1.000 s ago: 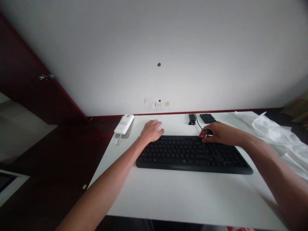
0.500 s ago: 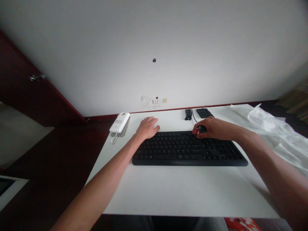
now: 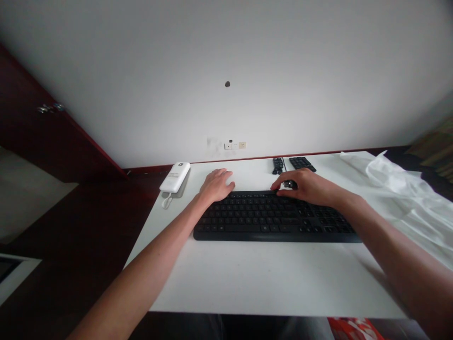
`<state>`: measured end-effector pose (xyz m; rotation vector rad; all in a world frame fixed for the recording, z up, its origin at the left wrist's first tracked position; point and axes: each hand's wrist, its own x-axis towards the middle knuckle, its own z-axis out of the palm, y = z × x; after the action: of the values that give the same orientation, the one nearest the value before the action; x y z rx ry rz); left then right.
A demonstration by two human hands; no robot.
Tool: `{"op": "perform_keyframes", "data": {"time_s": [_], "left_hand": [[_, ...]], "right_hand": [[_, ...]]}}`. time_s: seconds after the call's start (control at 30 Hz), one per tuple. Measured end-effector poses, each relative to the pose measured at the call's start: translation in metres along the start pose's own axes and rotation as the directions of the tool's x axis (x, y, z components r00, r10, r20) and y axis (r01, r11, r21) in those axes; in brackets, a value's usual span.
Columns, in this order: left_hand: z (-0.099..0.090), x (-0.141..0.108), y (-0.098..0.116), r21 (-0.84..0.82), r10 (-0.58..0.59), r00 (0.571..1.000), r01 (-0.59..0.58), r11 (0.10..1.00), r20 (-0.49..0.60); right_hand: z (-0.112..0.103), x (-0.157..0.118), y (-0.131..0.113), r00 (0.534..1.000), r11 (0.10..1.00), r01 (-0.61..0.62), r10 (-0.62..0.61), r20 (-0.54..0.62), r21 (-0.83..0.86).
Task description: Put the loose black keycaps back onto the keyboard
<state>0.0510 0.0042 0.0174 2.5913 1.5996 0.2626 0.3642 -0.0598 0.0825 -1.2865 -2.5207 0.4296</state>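
A black keyboard (image 3: 247,215) lies flat on the white table (image 3: 247,278). My left hand (image 3: 216,185) is open at its back left edge, fingers stretched out over the tabletop and thumb by the top row. My right hand (image 3: 299,185) is closed above the top row, right of the middle, with thumb and forefinger bent toward each other at the back edge. Something small, dark and shiny (image 3: 290,184) shows inside its curl; I cannot make out what. Behind this hand lie black keycaps in two groups, a narrow group (image 3: 278,165) and a wider group (image 3: 302,163).
A white power bank (image 3: 175,177) with a short cable loop (image 3: 167,200) lies at the table's back left. Crumpled white sheeting (image 3: 392,174) covers the right side. The wall (image 3: 226,113) with sockets (image 3: 235,146) stands behind, and a dark red door (image 3: 46,108) at left.
My right hand has shifted left along the keyboard's top row, its fingertips still bent together. My left hand stays at the back left edge. The view has tilted slightly.
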Motion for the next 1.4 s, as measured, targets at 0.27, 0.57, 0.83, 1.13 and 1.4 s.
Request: {"op": "perform_keyframes", "data": {"time_s": [0.27, 0.57, 0.83, 1.13, 1.4], "left_hand": [[0.002, 0.0, -0.001, -0.005, 0.019, 0.999, -0.019, 1.0, -0.034], [0.0, 0.0, 0.0, -0.003, 0.019, 0.999, -0.019, 1.0, -0.035], [0.0, 0.0, 0.001, -0.015, 0.007, 1.0, -0.007, 1.0, -0.025], [0.001, 0.0, 0.0, -0.03, -0.002, 1.0, 0.002, 1.0, -0.021], [0.001, 0.001, 0.0, -0.029, 0.004, 1.0, -0.005, 1.0, -0.023]], "right_hand": [[0.022, 0.01, -0.002, 1.0, 0.999, -0.006, 0.007, -0.013, 0.034], [0.024, 0.012, 0.001, 1.0, 0.998, -0.032, 0.032, 0.002, 0.059], [0.023, 0.013, -0.005, 0.999, 0.996, -0.043, 0.043, 0.012, 0.078], [0.026, 0.014, -0.001, 1.0, 0.997, -0.009, 0.008, 0.008, 0.078], [0.022, 0.014, -0.006, 0.999, 0.997, -0.033, 0.032, 0.018, 0.07]]}}
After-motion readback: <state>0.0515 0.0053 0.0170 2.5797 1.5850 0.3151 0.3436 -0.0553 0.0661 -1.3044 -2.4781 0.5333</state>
